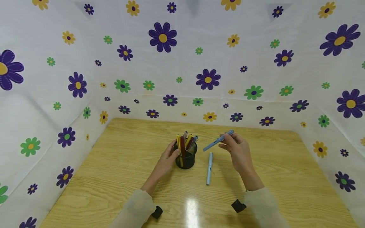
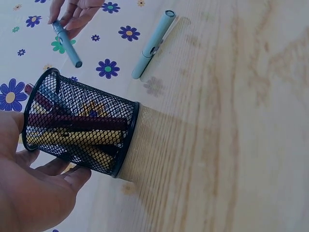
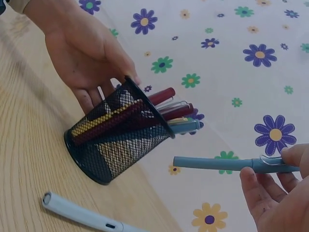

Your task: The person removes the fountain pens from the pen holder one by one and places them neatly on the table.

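A black mesh pen holder [image 1: 186, 162] stands upright on the table, filled with several yellow, dark red, silver and blue pens [image 3: 164, 96]. My left hand [image 1: 166, 161] grips its left side, thumb near the rim and fingers around the mesh. My right hand [image 1: 239, 152] pinches a blue pen [image 1: 211, 145] by its clipped cap end, in the air just right of the holder. That pen slants, its free end pointing down toward the holder. A light blue pen [image 1: 209, 171] lies on the table between my hands, also visible as a pen [image 2: 153, 46] in the left wrist view.
The wooden table [image 1: 114, 164] has a white flowered cloth [image 1: 182, 63] rising behind it and at both sides. Each sleeve bears a black strap piece near the wrist, the right one a dark block [image 1: 238, 205].
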Tool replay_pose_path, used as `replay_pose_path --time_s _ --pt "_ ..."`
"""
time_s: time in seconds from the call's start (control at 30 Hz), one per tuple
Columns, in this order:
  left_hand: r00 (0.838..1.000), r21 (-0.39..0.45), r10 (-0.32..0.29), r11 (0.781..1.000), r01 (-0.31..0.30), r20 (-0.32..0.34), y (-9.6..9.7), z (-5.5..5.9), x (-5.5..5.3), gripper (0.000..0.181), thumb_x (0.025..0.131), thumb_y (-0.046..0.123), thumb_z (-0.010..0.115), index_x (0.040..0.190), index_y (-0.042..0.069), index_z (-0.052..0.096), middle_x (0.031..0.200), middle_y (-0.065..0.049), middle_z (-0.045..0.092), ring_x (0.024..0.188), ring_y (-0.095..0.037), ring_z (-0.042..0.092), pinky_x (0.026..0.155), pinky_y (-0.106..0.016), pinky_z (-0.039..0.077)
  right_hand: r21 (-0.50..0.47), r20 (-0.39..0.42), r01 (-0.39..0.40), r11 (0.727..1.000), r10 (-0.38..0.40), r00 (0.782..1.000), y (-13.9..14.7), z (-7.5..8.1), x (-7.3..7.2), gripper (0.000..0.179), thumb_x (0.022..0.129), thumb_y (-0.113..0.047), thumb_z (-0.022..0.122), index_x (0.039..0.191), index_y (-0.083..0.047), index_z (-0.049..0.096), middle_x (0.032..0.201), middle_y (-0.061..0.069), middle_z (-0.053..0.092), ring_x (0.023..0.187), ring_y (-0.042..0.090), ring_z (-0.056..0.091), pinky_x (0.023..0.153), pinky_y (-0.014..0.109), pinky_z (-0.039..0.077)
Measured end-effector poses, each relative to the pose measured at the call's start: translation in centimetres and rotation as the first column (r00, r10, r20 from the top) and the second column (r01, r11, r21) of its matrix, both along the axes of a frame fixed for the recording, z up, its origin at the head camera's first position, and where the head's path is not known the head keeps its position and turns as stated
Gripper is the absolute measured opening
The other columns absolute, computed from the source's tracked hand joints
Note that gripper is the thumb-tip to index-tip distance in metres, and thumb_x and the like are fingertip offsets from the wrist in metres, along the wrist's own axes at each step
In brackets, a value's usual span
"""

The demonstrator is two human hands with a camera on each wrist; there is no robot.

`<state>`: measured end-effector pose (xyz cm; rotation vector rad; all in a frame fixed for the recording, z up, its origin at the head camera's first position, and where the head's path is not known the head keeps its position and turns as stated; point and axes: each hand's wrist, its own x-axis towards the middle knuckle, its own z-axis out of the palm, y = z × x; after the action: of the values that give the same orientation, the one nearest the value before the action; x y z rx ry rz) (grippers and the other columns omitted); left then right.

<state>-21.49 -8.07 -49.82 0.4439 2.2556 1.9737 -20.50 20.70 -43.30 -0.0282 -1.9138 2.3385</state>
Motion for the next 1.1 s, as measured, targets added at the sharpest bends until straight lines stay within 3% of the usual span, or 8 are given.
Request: replay_pose_path --time_s 0.73,1.1 --pt "1.0 0.009 0.003 1.0 -0.003 0.012 0.1 0.1 0.1 0.059 0.113 0.025 0.046 0.164 0.008 0.024 0.163 -0.024 0.032 0.15 -0.038 0.031 0.12 -0.056 0.027 0.025 -0.024 -0.045 0.999 0.045 0.999 6.1 0.1 2.9 0.035 0.106 -0.02 0.062 0.12 0.011 0.058 0.107 0.0 0.074 0.102 0.015 0.071 0.087 0.029 0.059" --pt "1.0 -0.001 0.008 1.0 -0.008 0.002 0.1 0.1 0.1 0.058 0.113 0.025 0.046 0.164 0.008 0.025 0.164 -0.023 0.031 0.151 -0.038 0.029 0.121 -0.056 0.026 0.141 0.009 -0.039 0.989 0.038 0.999 7.5 -0.1 3.6 0.028 0.106 -0.025 0.062 0.119 -0.001 0.064 0.108 -0.002 0.073 0.1 0.013 0.071 0.085 0.027 0.059"
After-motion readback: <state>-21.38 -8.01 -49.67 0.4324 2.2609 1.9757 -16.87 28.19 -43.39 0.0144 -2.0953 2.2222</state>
